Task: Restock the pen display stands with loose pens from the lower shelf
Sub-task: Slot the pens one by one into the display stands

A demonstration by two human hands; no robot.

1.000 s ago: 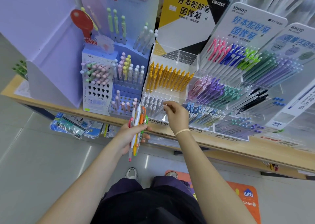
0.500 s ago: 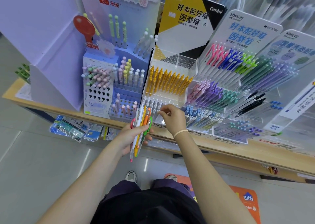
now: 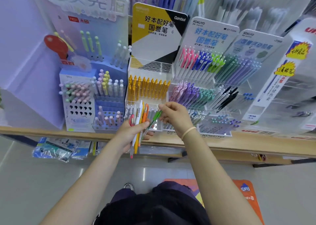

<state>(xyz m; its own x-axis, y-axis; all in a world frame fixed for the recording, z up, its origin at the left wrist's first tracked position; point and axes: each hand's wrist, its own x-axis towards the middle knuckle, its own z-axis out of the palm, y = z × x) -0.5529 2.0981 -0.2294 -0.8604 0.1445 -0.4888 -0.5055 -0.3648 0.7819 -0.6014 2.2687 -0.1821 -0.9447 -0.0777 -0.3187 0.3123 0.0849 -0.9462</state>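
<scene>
A: What is lying on the floor [image 3: 42, 173] near the bottom edge?
B: An orange mat [image 3: 246, 195] is lying at the right, and a white shoe [image 3: 128, 186] is showing beside it.
A: And under the wooden shelf [image 3: 239, 143]?
B: Blue plastic packets [image 3: 54, 149] are hanging at its left end.

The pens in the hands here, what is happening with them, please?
A person stands at a shelf of pen display stands. The left hand holds a small bunch of loose pens, pink, white, yellow and orange. The right hand pinches the top of a green pen, whose lower end still lies in the bunch. Just behind the hands is a clear stand with a row of yellow pens and empty holes above them.
</scene>
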